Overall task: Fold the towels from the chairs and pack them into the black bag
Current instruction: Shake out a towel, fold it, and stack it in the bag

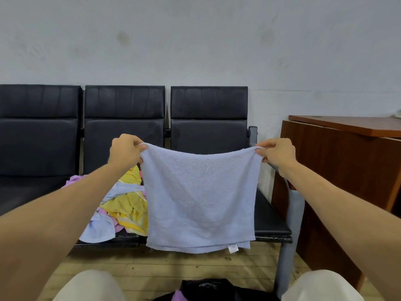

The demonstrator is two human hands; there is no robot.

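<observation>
Chairs (pixel 123 127) partly hidden by blue towel (pixel 199 192), which left hand (pixel 124 152), right hand (pixel 278 153) fingers (pixel 263 146) pinch.

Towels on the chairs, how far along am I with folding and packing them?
Done: a purple towel already shows in the black bag. In hand: the left hand and right hand pinch the top corners of a light blue towel, which hangs apparently folded double. Left: a heap of yellow, purple and blue towels lies unfolded on the chair seat.
</observation>
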